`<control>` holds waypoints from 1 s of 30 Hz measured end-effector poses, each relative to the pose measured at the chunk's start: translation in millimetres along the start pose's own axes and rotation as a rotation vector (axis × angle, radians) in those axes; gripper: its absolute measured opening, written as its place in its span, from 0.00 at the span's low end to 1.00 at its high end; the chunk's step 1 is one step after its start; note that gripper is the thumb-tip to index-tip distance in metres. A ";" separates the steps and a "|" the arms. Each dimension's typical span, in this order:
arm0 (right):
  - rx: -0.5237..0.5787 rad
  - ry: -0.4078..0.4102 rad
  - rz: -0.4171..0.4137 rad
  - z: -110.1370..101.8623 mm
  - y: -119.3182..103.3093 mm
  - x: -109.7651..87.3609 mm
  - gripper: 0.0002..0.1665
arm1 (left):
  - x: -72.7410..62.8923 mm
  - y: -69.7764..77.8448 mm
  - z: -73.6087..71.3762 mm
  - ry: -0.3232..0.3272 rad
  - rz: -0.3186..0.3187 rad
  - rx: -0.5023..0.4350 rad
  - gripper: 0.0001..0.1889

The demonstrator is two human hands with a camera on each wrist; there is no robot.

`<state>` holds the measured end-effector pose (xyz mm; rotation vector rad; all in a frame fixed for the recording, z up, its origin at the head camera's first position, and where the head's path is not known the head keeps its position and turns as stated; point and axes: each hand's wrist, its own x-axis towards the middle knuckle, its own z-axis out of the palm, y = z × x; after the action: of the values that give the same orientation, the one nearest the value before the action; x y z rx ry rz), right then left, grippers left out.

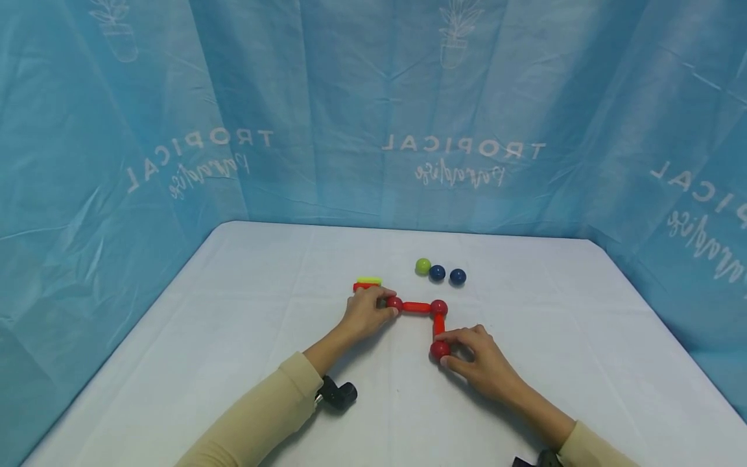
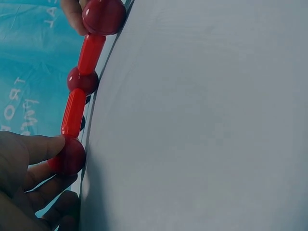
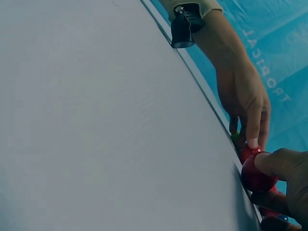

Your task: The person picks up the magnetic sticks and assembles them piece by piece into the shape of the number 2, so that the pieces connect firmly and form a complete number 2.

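Three red balls joined by two red rods form an L on the white table. My left hand (image 1: pixel 370 311) pinches the left end ball (image 1: pixel 395 303) between thumb and fingers. From that ball a red rod (image 1: pixel 417 307) runs right to the corner ball (image 1: pixel 439 308). A second rod (image 1: pixel 439 326) comes from the corner toward me and ends at the near ball (image 1: pixel 440 351). My right hand (image 1: pixel 483 363) pinches this near ball, thumb on its near side. In the left wrist view both rods and the left end ball (image 2: pixel 69 158) show plainly.
Behind the L lie a green ball (image 1: pixel 423 266) and two dark blue balls, one (image 1: pixel 437 273) beside the green and another (image 1: pixel 458 277) farther right. A yellow-green rod (image 1: pixel 369 281) and a red rod (image 1: pixel 363 287) lie just beyond my left hand. Blue curtains (image 1: pixel 373 117) surround the table (image 1: pixel 280 272).
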<state>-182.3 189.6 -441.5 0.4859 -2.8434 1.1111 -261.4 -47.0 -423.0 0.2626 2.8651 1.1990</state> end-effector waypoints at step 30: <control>0.040 -0.020 0.053 0.1 2.4 3.0 0.24 | 10.4 -35.4 -39.0 0.107 -0.013 0.181 0.16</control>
<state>-185.9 190.4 -442.7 0.4289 -2.8719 1.1804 -280.2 -97.2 -420.2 0.1891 3.0664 0.9814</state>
